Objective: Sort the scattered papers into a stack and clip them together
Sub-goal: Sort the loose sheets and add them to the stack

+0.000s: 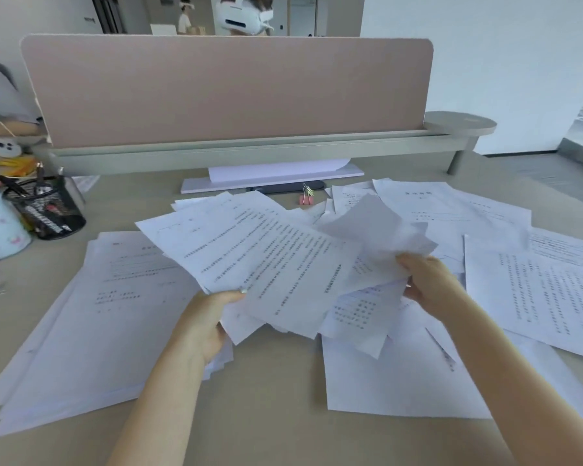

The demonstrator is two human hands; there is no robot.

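Papers (266, 250) fan loosely above the desk (276, 381), gripped at their near edge by the left hand (206, 321), thumb on top. The right hand (424, 280) pinches a crumpled sheet (381, 230) beside them. More sheets lie scattered around; a pink binder clip (306, 197) sits behind, near the divider (229, 89).

Papers (270, 250): white w/ black printed text. Desk (276, 398): beige. Divider panel (223, 92): dusty pink on grey-green rail (249, 153). Binder clips (306, 200): pink (silver handles). Pen cup (44, 210): black mesh. Wall (485, 45): white.
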